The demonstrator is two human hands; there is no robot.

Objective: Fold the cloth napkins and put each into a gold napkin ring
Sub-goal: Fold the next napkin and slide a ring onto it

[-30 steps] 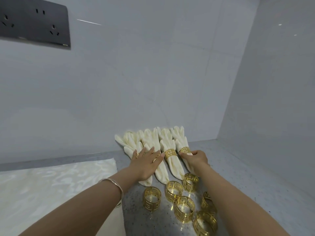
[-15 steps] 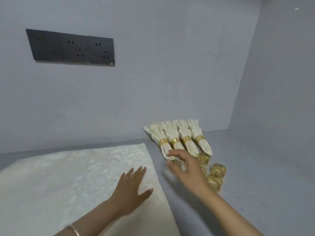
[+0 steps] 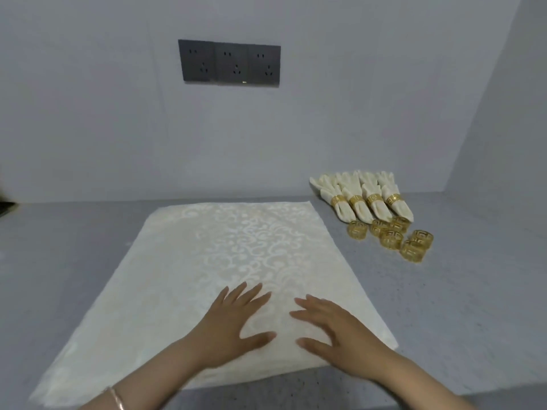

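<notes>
Your left hand and right hand both lie palm down on the napkin, fingers straight and spread. They press on it and grip nothing. The napkin is spread out in a single layer on the worktop, reaching from close to the near edge most of the way to the back wall.

The cloth runs away from your hands. Both rest on its near part, a little right of its middle, so the far edge is well apart from either hand. Its near right corner sits just beside your right hand, while the near left corner is farther from your left. It looks roughly square, so I cannot name a long axis. A first fold would likely need a near edge or corner pinched up.

The napkin is cream with a paler scroll pattern, smooth and almost free of wrinkles.

Toward the far right corner of the worktop, four finished napkins lie side by side, each in a gold ring. The loose rings are clustered just in front of them, nearer your right hand.
</notes>
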